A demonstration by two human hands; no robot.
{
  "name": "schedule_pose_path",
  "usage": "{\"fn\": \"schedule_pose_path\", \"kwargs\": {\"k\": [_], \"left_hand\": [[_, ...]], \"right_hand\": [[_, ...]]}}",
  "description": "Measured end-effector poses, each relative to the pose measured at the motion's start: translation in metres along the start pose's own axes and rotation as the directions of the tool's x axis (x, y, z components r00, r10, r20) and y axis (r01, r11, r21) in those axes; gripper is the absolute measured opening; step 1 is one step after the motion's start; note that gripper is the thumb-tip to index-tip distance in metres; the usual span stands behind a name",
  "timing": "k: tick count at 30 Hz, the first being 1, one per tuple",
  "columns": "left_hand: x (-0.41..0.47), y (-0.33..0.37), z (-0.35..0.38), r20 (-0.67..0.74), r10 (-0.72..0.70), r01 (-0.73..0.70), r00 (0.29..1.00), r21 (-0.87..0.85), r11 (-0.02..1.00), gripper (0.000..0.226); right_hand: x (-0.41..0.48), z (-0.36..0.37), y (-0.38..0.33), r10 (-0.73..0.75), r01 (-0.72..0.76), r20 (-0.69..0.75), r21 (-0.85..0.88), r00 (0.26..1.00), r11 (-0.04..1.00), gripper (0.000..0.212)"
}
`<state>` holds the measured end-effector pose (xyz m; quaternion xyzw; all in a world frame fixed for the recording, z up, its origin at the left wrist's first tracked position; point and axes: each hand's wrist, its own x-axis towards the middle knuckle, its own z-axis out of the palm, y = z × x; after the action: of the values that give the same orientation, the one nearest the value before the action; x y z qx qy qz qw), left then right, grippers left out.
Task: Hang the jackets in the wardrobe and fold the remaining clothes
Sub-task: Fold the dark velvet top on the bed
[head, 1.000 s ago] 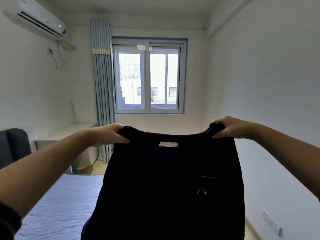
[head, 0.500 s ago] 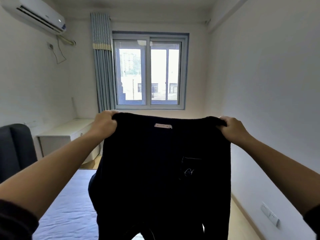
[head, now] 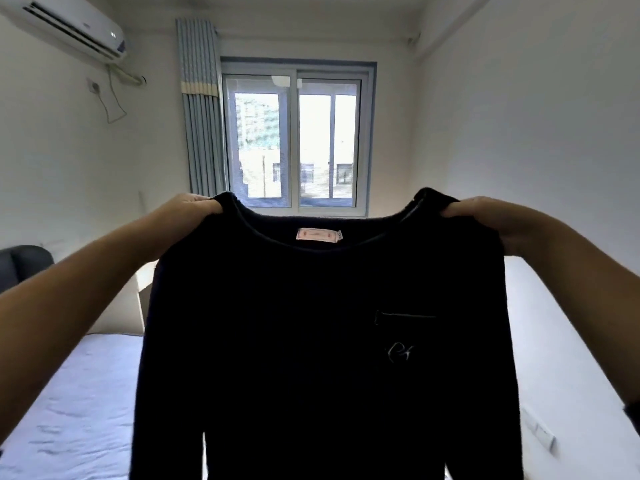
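Pinched shoulders of dark sweater (head: 294,341), fingers curled — left hand (head: 192,212) 10 o'clock, right hand (head: 485,223) 2; likely needed laying flat to fold.

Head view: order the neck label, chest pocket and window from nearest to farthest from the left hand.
1. Neck label, at the collar of the dark top, just right of the left hand.
2. Chest pocket, lower, toward the right hand's side.
3. Window, on the far wall.
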<state>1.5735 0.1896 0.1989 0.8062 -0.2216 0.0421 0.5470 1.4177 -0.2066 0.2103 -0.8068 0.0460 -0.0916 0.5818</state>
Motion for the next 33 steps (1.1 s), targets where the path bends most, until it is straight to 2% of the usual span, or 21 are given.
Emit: {"fn": "schedule_pose_path", "kwargs": {"k": [4,7,10,13,17,20,22,24,27,29,31,33], "left_hand": [[0.039,-0.019,0.009,0.075,-0.09,0.081,0.993,0.123,0.989,0.022],[0.071,-0.065,0.036,0.17,-0.186,0.126,0.968,0.315,0.941,0.022],[0.097,-0.139,0.086,0.205,-0.283,0.127,0.937,0.555,0.822,0.025],[0.118,-0.227,0.145,0.177,-0.376,0.154,0.909,0.698,0.7,0.028],[0.123,-0.343,0.213,0.083,-0.404,0.219,0.911,0.733,0.645,0.026],[0.094,-0.429,0.253,0.053,-0.44,0.262,0.897,0.737,0.623,0.021],[0.048,-0.489,0.28,0.102,-0.536,0.288,0.838,0.752,0.593,0.018],[-0.019,-0.548,0.304,0.173,-0.651,0.29,0.739,0.791,0.539,0.016],[-0.129,-0.618,0.328,0.275,-0.793,0.269,0.544,0.838,0.475,0.011],[-0.189,-0.652,0.338,0.281,-0.856,0.287,0.434,0.858,0.427,0.008],[-0.235,-0.676,0.344,0.258,-0.898,0.311,0.357,0.873,0.375,0.015],[-0.271,-0.694,0.347,0.222,-0.923,0.358,0.316,0.872,0.332,0.028]], "right_hand": [[0.045,-0.011,0.008,0.179,-0.168,0.074,-0.139,0.981,0.976,0.027],[0.097,-0.003,0.053,0.331,-0.304,0.026,-0.334,0.943,0.892,0.018],[0.151,0.025,0.139,0.399,-0.39,-0.098,-0.511,0.912,0.766,0.013],[0.194,0.066,0.242,0.43,-0.454,-0.189,-0.581,0.883,0.676,0.017],[0.228,0.114,0.375,0.37,-0.478,-0.319,-0.711,0.872,0.515,0.017],[0.222,0.157,0.469,0.352,-0.477,-0.332,-0.718,0.875,0.508,0.024],[0.194,0.193,0.535,0.409,-0.466,-0.274,-0.727,0.87,0.504,0.023],[0.148,0.232,0.601,0.518,-0.462,-0.191,-0.754,0.834,0.467,0.022],[0.061,0.28,0.685,0.694,-0.472,-0.096,-0.798,0.713,0.375,0.022],[0.01,0.302,0.727,0.777,-0.482,-0.061,-0.814,0.627,0.325,0.026],[-0.031,0.315,0.756,0.834,-0.514,-0.057,-0.809,0.549,0.284,0.031],[-0.061,0.321,0.777,0.862,-0.563,-0.093,-0.791,0.499,0.24,0.041]]}}
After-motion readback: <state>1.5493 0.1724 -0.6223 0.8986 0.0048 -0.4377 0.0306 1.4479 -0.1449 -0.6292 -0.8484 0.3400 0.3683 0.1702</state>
